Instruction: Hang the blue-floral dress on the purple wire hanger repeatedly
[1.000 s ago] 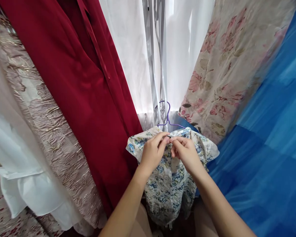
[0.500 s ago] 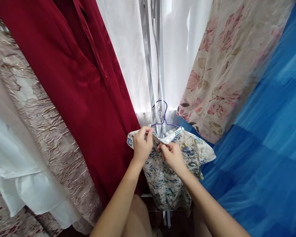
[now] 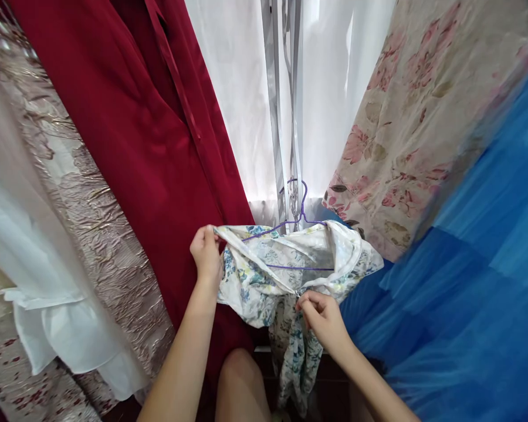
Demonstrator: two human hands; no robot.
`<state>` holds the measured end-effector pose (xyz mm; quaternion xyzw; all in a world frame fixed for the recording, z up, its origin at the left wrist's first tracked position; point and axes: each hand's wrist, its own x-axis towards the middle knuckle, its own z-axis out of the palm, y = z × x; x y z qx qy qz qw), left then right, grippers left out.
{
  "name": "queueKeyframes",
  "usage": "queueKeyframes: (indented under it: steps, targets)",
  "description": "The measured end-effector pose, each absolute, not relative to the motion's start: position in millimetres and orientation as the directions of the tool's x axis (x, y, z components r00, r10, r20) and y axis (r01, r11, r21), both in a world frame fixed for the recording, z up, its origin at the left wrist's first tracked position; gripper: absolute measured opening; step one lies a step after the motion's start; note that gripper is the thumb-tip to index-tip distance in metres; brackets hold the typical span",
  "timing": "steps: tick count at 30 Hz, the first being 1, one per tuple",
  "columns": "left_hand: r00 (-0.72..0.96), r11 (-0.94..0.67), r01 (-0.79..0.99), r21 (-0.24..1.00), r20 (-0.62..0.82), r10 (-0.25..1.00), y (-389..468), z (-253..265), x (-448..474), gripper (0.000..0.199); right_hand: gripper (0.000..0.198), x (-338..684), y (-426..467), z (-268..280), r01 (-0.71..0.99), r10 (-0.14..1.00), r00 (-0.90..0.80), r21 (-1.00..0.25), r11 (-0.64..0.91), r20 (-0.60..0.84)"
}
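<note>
A white garment with a blue, green and yellow floral print hangs on a purple hanger in the middle of the head view. Its neckline is stretched wide, so the hanger's lower bar shows inside. My left hand pinches the garment's edge at the left, pulling it outward. At the front centre of the neckline, my right hand is closed on the garment, with its fingertips at a spot where the two edges meet. Below my right hand the lower part of the cloth hangs bunched and narrow.
Light metal uprights stand behind the hanger, before a white curtain-like cloth. A long red garment hangs at left, beside textured pinkish cloth and white ruffled fabric. Right are a beige floral garment and blue layered fabric.
My left hand has moved left, drawing the garment's edge outward and opening the neckline. My right hand has moved slightly down and right. The garment's lower part is now bunched.
</note>
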<state>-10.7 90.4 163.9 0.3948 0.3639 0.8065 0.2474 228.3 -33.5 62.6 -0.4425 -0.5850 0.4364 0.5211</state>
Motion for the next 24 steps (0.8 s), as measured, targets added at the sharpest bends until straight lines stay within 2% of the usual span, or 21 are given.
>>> queueKeyframes:
  steps: [5, 8, 10, 13, 16, 18, 22, 24]
  targets:
    - [-0.575, -0.410, -0.275, 0.870, 0.193, 0.795, 77, 50, 6, 0.042, 0.024, 234, -49, 57, 0.062, 0.976, -0.128, -0.981, 0.185, 0.176]
    - [-0.472, -0.256, -0.328, 0.909, 0.077, 0.878, 47, -11, 47, 0.053, 0.027, 245, -52, 33, 0.033, 0.982, -0.112, -0.987, 0.156, 0.151]
    - [-0.357, -0.178, -0.340, 0.923, 0.048, 0.933, 28, -33, 76, 0.054, 0.029, 258, -52, 13, -0.012, 0.988, -0.087, -0.992, 0.124, 0.125]
    - [-0.169, -0.140, -0.311, 0.940, 0.090, 0.982, 7, -30, 112, 0.046, 0.033, 284, -51, -19, -0.185, 0.998, 0.067, -0.982, 0.023, 0.011]
    - [-0.002, -0.185, -0.256, 0.949, 0.191, 0.982, -7, -1, 137, 0.036, 0.036, 310, -54, -48, -0.426, 0.940, 0.258, -0.899, -0.097, -0.223]
    - [0.098, -0.243, -0.202, 0.949, 0.267, 0.959, -14, 19, 149, 0.032, 0.034, 322, -57, -66, -0.476, 0.903, 0.295, -0.867, -0.144, -0.312]
    - [0.178, -0.341, -0.121, 0.932, 0.358, 0.916, -29, 42, 157, 0.031, 0.033, 331, -64, -86, -0.326, 0.896, 0.282, -0.912, -0.248, -0.345]
    - [0.184, -0.351, -0.115, 0.929, 0.367, 0.912, -36, 46, 156, 0.030, 0.032, 333, -66, -79, -0.145, 0.881, 0.393, -0.964, -0.222, -0.262]
